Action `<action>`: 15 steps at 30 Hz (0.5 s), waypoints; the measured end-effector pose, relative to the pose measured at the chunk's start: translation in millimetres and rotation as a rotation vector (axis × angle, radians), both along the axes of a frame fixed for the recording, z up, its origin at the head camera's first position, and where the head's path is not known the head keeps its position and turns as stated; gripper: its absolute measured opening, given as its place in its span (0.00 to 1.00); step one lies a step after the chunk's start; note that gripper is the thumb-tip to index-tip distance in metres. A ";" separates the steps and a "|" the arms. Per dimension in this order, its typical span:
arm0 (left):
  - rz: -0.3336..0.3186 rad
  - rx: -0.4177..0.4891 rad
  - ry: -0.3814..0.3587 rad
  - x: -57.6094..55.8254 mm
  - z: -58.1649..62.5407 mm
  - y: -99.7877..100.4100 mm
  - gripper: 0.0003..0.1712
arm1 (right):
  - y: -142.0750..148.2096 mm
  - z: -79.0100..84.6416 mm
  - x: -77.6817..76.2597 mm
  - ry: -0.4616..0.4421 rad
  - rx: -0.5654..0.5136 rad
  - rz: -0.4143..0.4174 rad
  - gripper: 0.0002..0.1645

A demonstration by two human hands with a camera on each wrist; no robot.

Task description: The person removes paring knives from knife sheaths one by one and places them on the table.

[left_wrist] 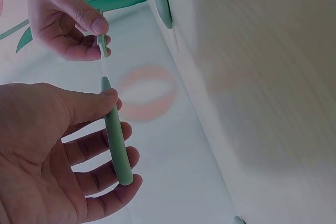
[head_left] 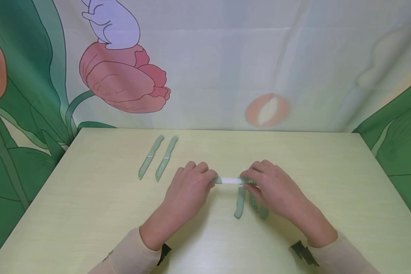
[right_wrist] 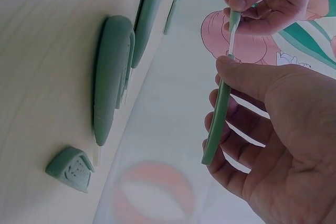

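Over the middle of the table, a knife is held between both hands, its pale blade [head_left: 230, 180] bare in the gap. My left hand [head_left: 191, 186] pinches the green handle [left_wrist: 118, 145] between thumb and fingers. The green blade cover [right_wrist: 216, 124], around the far part of the blade, is gripped by my right hand [head_left: 270, 186]. In the head view the hands hide most of the handle and cover. Just below the right hand lie a green handle [head_left: 239, 203] and a patterned green piece [head_left: 253, 201], partly covered by that hand.
Two green covered knives, one on the left [head_left: 151, 156] and one beside it [head_left: 166, 159], lie parallel at the back left of the pale wooden table [head_left: 89, 190]. A printed curtain [head_left: 205, 68] hangs behind the table's back edge.
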State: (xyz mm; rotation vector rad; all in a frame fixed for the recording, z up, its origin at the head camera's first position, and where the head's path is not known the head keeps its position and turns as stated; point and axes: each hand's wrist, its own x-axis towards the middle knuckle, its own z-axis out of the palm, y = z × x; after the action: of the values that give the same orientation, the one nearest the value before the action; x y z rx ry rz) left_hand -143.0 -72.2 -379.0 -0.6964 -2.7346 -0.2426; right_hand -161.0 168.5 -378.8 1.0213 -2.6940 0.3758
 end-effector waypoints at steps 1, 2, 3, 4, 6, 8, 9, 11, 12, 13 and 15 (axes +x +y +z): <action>0.000 0.002 0.000 -0.1 0.1 -0.1 0.09 | 0.2 0.0 -0.2 0.000 -0.003 0.001 0.15; 0.000 0.004 0.001 -0.1 0.1 -0.2 0.09 | 0.3 0.3 -0.3 0.001 -0.005 0.003 0.15; -0.002 0.006 0.002 -0.1 0.2 -0.3 0.09 | 0.3 0.3 -0.4 0.002 -0.008 0.004 0.15; -0.003 0.006 0.001 -0.1 0.2 -0.4 0.09 | 0.3 0.3 -0.5 0.002 -0.009 0.006 0.15; -0.003 0.004 0.000 -0.4 0.1 -0.3 0.09 | 0.1 0.1 -0.6 0.003 -0.013 0.007 0.16; -0.003 0.002 0.000 -0.5 0.2 -0.4 0.09 | 0.1 0.0 -0.7 0.003 -0.013 0.006 0.16; -0.003 0.002 0.001 -0.6 0.2 -0.4 0.09 | 0.1 -0.3 -0.8 0.004 -0.013 0.006 0.16; -0.001 0.003 0.000 -0.7 0.2 -0.5 0.09 | 0.2 -0.6 -0.8 0.006 -0.010 0.003 0.16; -0.001 0.003 -0.002 -0.5 0.3 -0.5 0.08 | 0.3 -0.9 -0.9 0.007 -0.009 0.002 0.16; 0.001 0.004 -0.003 -0.4 0.5 -0.6 0.08 | 0.4 -1.1 -1.0 0.007 -0.008 0.000 0.15; 0.003 0.004 -0.004 -0.1 0.6 -0.7 0.08 | 0.5 -1.1 -0.9 0.008 -0.007 -0.002 0.15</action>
State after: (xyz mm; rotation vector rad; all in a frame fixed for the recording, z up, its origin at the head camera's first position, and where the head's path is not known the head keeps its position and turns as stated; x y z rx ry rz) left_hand -143.1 -72.8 -378.4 -0.6912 -2.7377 -0.2482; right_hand -161.9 169.1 -379.9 1.0153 -2.6849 0.3805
